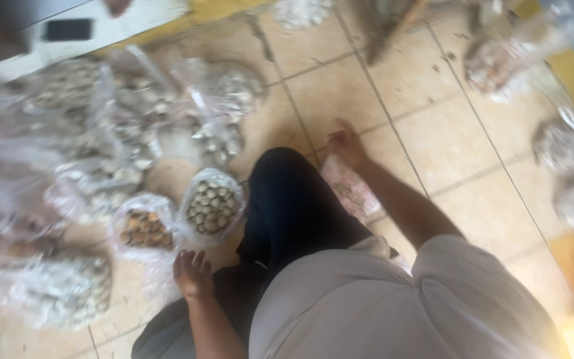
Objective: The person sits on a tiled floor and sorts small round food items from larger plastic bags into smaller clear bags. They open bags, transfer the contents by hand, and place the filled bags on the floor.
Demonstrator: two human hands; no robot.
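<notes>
Where blur smears bags [68,133], right hand [345,143] indistinct

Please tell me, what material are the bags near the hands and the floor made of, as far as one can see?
The bags look like thin clear plastic film: glossy, crinkled, with the small round pieces inside showing through. The floor seems to be beige ceramic tile, smooth and matt, with dark grout lines between squares. The blur leaves both somewhat uncertain.
</notes>
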